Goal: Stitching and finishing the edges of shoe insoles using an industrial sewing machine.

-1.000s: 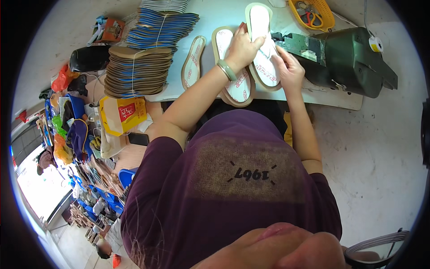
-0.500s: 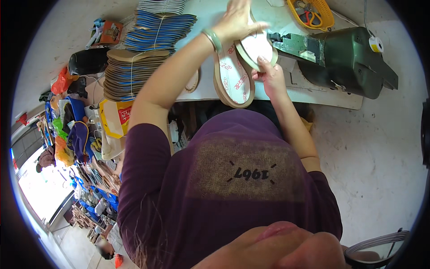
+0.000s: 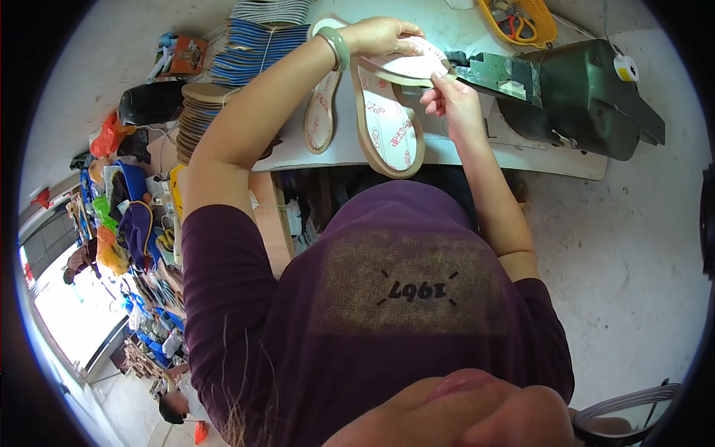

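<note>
A pale shoe insole [image 3: 408,65] with a tan edge is held up between my two hands, lying crosswise and slightly tilted. My left hand [image 3: 383,37], with a green bangle at the wrist, grips its upper left side, though the fingertips are partly hidden. At the other end, my right hand [image 3: 456,106] pinches the edge between thumb and fingers. Just below lies a small pile of insoles [image 3: 389,134], its top one white with red print, reaching over the table's near edge. Left of that pile, a single insole [image 3: 320,119] lies flat on the table.
A dark green machine [image 3: 573,97] stands on the white table [image 3: 551,160] at right, its arm [image 3: 499,74] reaching toward my right hand. Behind is a yellow basket [image 3: 521,22] with scissors. Tied stacks of blue-edged insoles [image 3: 257,52] rise at left. A person [image 3: 179,398] is at far lower left.
The held insole has swung from nearly lengthwise to crosswise. My left hand and forearm have moved left and nearer, uncovering the single insole. My right hand still pinches the edge, slightly higher.
</note>
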Available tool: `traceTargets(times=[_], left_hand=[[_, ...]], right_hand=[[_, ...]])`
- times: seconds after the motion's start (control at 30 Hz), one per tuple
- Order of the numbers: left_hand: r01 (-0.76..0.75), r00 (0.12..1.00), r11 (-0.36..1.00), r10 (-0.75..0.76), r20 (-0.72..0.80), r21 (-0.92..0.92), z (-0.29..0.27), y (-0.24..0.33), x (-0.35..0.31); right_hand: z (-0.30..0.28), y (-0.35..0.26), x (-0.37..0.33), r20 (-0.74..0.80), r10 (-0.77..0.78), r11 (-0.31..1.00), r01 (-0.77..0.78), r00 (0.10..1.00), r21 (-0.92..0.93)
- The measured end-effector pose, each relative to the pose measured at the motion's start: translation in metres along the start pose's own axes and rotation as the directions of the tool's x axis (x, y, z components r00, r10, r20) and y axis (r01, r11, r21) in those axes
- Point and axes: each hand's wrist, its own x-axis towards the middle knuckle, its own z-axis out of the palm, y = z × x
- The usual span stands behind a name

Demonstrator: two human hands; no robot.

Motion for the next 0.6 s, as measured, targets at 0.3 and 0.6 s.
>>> traceTargets(times=[0.3, 0.6], left_hand=[[0.162, 0.957, 0.960, -0.209, -0.201, -0.227, 0.051, 0.007, -0.032], [0.066, 0.828, 0.874, -0.317, -0.462, -0.481, 0.098, 0.035, -0.034]], right_hand=[[-0.009, -0.016, -0.002, -0.062, -0.055, 0.989, 0.045, 0.997, -0.144], [-0.014, 0.037, -0.035, 0.066, -0.052, 0.995, 0.047, 0.996, 0.086]])
